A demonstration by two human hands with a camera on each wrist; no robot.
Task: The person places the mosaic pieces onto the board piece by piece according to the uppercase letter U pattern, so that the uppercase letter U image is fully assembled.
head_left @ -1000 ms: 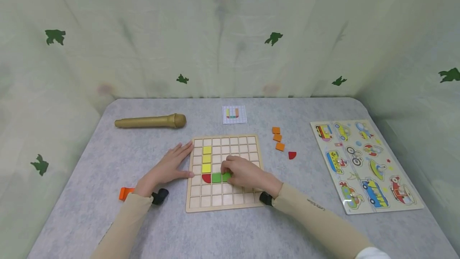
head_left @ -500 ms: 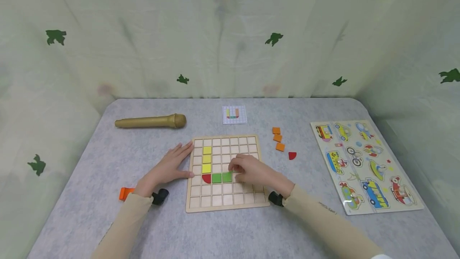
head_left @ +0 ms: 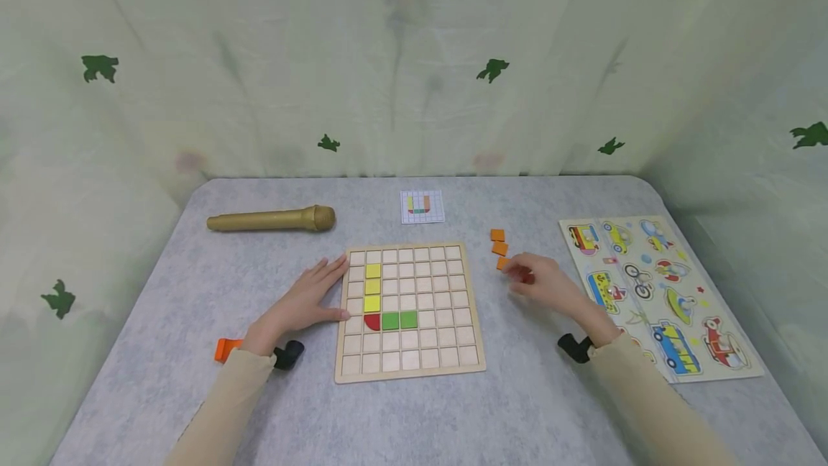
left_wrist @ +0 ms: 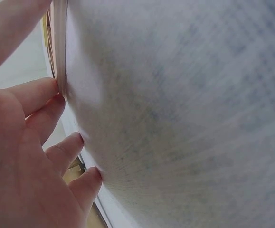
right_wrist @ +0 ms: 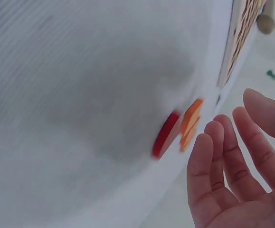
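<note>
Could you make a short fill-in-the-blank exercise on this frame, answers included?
1. The grid board bears ____ yellow squares.
2. The left hand touches the board's ____ edge.
3. Right of the board's red piece, the two squares are ____.
4. The loose squares near the right hand are ____.
Missing words: three; left; green; orange.

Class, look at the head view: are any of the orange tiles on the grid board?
No, all three orange tiles lie on the table, to the right of the grid board.
</note>
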